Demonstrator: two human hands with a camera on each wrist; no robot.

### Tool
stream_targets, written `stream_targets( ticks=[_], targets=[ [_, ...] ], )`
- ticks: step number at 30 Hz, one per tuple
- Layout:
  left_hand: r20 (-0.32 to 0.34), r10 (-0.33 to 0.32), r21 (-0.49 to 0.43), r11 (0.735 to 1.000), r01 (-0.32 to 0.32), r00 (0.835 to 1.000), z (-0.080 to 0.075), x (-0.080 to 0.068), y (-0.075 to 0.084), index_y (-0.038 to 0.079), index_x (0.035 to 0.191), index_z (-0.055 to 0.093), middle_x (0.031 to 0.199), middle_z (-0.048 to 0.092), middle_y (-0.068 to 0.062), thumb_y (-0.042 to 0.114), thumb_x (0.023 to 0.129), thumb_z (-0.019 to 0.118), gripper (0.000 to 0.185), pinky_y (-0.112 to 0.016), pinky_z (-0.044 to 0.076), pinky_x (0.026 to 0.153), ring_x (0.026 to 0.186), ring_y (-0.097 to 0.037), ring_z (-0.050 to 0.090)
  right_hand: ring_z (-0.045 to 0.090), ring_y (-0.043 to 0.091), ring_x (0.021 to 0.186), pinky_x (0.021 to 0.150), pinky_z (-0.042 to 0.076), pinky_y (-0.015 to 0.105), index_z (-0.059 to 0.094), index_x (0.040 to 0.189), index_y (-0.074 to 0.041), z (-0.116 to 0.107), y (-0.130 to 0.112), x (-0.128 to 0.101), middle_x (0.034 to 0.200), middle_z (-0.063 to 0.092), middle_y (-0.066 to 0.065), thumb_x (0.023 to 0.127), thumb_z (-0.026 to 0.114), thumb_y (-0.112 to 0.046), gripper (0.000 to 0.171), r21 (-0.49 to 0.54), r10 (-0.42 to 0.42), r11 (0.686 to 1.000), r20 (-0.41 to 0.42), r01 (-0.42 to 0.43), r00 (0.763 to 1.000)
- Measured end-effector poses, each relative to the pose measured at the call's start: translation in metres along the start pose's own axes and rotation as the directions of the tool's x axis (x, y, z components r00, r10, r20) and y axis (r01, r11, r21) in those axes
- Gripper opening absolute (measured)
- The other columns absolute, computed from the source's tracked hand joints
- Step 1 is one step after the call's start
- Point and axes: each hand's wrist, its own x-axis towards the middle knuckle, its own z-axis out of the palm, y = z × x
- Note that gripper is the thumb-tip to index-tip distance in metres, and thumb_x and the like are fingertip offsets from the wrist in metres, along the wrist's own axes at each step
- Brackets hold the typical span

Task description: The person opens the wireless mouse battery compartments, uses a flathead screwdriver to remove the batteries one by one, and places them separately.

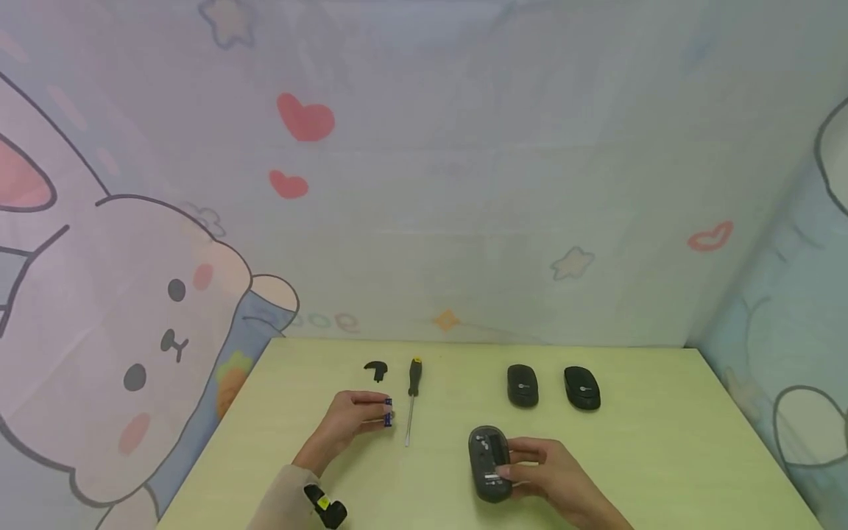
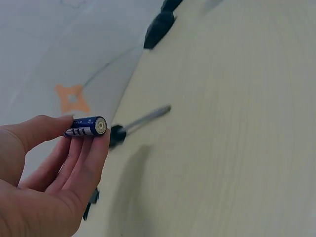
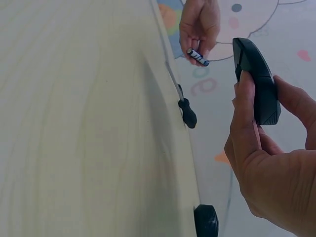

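My left hand [image 1: 350,419] pinches a blue battery [image 2: 88,127] between thumb and fingertips, its end facing outward in the left wrist view. In the head view the battery [image 1: 388,414] is partly covered by the fingers. My right hand [image 1: 546,475] grips a black computer mouse [image 1: 486,471] by its side. The mouse's underside is turned up toward the head camera, showing a label and a dark slot [image 1: 495,447]. From the right wrist, the mouse [image 3: 261,86] is seen edge-on between thumb and fingers, held above the table.
A screwdriver [image 1: 414,397] lies between the hands, tip toward me. Behind the left hand is a small black curved piece [image 1: 376,369]. Two more black mice, one [image 1: 523,386] beside the other [image 1: 582,388], sit at the back right of the pale table [image 1: 662,456]. A printed cloth hangs behind.
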Motion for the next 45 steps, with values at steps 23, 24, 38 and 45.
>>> stream_targets(
  ticks=[23, 24, 38, 45],
  targets=[
    [-0.184, -0.078, -0.055, 0.996, 0.069, 0.98, -0.041, 0.034, -0.013, -0.013, 0.133, 0.064, 0.12, 0.073, -0.021, 0.004, 0.096, 0.075, 0.042, -0.032, 0.068, 0.085, 0.094, -0.016, 0.076, 0.073, 0.019, 0.103, 0.087, 0.067, 0.039, 0.049, 0.146, 0.016, 0.0, -0.001, -0.001, 0.134, 0.069, 0.019, 0.091, 0.083, -0.018, 0.073, 0.009, 0.011, 1.0, -0.001, -0.011, 1.0],
    [-0.191, -0.082, -0.059, 0.996, 0.072, 0.978, -0.042, 0.035, -0.014, -0.013, 0.133, 0.064, 0.119, 0.073, -0.02, 0.004, 0.097, 0.075, 0.042, -0.031, 0.068, 0.085, 0.093, -0.015, 0.076, 0.073, 0.019, 0.103, 0.087, 0.067, 0.038, 0.049, 0.146, 0.016, 0.0, -0.001, -0.001, 0.134, 0.069, 0.018, 0.091, 0.083, -0.019, 0.073, 0.011, 0.011, 1.0, -0.001, -0.011, 1.0],
    [-0.183, -0.106, -0.024, 0.994, 0.104, 0.977, -0.046, 0.047, -0.004, -0.011, 0.131, 0.066, 0.106, 0.077, -0.01, 0.006, 0.098, 0.074, 0.039, -0.026, 0.067, 0.076, 0.083, -0.012, 0.076, 0.073, 0.018, 0.099, 0.084, 0.066, 0.036, 0.05, 0.147, 0.013, -0.003, 0.0, 0.001, 0.12, 0.073, 0.009, 0.093, 0.081, -0.019, 0.07, 0.022, -0.003, 1.0, 0.023, 0.003, 1.0],
    [-0.223, -0.114, 0.014, 0.993, 0.12, 0.968, -0.054, 0.054, 0.002, -0.012, 0.131, 0.066, 0.1, 0.077, -0.007, 0.007, 0.098, 0.074, 0.039, -0.025, 0.066, 0.073, 0.08, -0.011, 0.075, 0.074, 0.019, 0.098, 0.083, 0.067, 0.037, 0.051, 0.146, 0.013, -0.003, 0.001, 0.002, 0.118, 0.074, 0.01, 0.092, 0.082, -0.018, 0.07, 0.026, -0.003, 1.0, 0.005, 0.003, 1.0]
  ],
)
